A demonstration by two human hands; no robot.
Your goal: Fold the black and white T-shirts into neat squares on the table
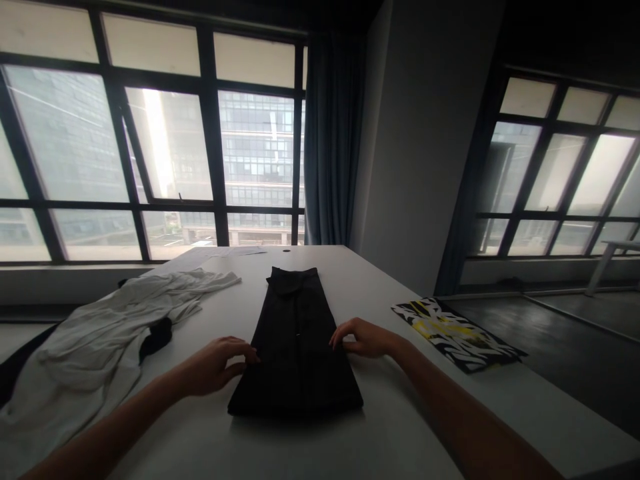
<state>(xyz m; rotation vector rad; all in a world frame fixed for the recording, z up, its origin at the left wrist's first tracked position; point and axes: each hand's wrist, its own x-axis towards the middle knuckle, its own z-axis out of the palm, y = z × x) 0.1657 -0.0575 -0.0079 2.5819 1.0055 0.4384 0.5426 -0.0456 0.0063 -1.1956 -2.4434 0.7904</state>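
A folded black garment [285, 360] lies lengthwise in front of me, its narrower end with a loose flap pointing away. At its left edge is my left hand [217, 363], the fingertips resting on the cloth and the thumb apart from them. My right hand [363, 338] touches the opposite edge with curved fingers, its thumb also held apart. Neither hand visibly grips the cloth. The fabric's dark colour hides most of its folds, and I cannot tell what kind of garment it is.
The white table [390, 413] carries a crumpled light grey garment [110, 340] on the left, with a small black piece [156, 335] beside it. A flat black, white and yellow patterned item [457, 333] lies along the right edge. Beyond stand windows, a blue curtain [333, 147] and a pillar [415, 147].
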